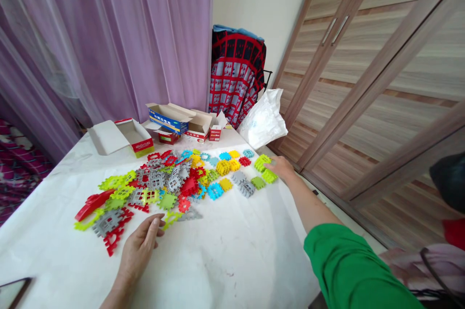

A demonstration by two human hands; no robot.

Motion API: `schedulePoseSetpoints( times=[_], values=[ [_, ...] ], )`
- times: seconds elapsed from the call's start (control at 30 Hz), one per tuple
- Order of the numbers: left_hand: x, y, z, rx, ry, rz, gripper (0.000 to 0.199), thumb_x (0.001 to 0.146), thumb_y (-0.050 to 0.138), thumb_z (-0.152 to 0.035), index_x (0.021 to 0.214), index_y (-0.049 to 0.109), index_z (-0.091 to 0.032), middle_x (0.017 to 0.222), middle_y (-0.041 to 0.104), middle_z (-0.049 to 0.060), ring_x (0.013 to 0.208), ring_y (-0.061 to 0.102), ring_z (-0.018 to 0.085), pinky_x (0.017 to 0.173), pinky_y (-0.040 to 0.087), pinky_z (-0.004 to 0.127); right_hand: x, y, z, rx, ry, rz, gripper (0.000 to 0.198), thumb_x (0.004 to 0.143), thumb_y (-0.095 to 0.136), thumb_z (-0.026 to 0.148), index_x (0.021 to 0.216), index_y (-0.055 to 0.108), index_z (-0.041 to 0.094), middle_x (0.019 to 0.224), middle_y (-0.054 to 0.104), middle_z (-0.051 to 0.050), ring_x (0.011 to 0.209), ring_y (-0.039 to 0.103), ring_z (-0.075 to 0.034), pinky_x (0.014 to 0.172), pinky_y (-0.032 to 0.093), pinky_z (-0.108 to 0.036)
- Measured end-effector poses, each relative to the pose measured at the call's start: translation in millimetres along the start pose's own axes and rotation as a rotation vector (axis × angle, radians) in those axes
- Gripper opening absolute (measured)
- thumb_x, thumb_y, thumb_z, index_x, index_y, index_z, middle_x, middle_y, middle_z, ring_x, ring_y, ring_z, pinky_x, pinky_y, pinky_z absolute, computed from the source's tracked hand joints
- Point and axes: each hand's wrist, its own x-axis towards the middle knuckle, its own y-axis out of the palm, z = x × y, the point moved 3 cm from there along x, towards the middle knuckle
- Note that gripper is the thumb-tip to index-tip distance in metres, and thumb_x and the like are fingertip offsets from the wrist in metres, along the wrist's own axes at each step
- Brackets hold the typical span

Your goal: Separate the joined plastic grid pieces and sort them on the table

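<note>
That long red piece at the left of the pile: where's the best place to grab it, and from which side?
Probably by the middle of the long red piece, pinched across its narrow width, coming from above and the pile's left. It is long and slim and lies at the pile's outer edge, while green pieces crowd its right end.
</note>
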Motion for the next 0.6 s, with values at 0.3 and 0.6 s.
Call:
schedulePoseSetpoints(
  times=[0.3,0.6],
  values=[
    [0,0,0,-0.002,-0.001,0.008,0.066,0.066,0.056,-0.076,0.095,0.07,-0.019,0.079,0.071,0.006,0.065,0.064,0.019,0.045,0.05,0.025,3,-3,6,-0.016,0.006,0.052,0.063,0.083,0.056,0.053,0.134,0.054,0.017,0.133,0.054,-0.018,0.119,0.054,-0.03,0.091,0.044,-0.036],
    [-1,1,-3,-0.001,0.011,-0.01,0.065,0.067,0.055,-0.076,0.093,0.068,-0.019,0.077,0.07,0.006,0.062,0.063,0.018,0.043,0.048,0.024,-23,-4,41,0.042,-0.201,-0.167,0.04,0.085,0.057,0.035,0.123,0.061,0.021,0.122,0.062,-0.01,0.112,0.056,-0.024,0.094,0.042,-0.033]
  ],
)
